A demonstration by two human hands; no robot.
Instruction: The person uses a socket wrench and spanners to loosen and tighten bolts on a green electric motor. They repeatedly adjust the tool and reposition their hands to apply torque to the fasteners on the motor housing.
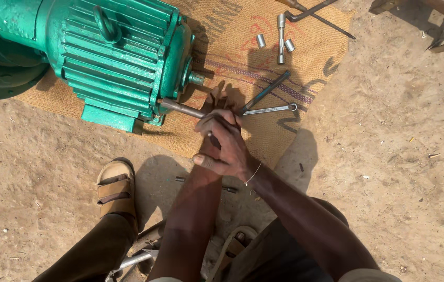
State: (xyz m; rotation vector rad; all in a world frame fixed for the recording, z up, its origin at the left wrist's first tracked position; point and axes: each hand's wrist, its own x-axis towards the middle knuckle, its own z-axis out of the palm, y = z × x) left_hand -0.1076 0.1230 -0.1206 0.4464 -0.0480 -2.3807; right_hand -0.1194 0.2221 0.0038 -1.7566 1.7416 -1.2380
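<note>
Dead center of the view, both hands are stacked: the right hand [227,151] wraps over the left hand [212,121], grip clamped tight on a steel rod [182,108]. That rod runs off toward 10 o'clock into the foot of a green electric motor [117,57] sitting on a burlap sack [263,78]. Just past the knuckles, around 1 o'clock, a spanner [269,109] lies flat on the sack. Farther up near 12 are a few loose sockets [260,40]. Sandaled foot [114,188] at 8 o'clock.

Thin bracelet [254,174] on one wrist, brown trousers [94,250], tan strapped sandals [115,189].
</note>
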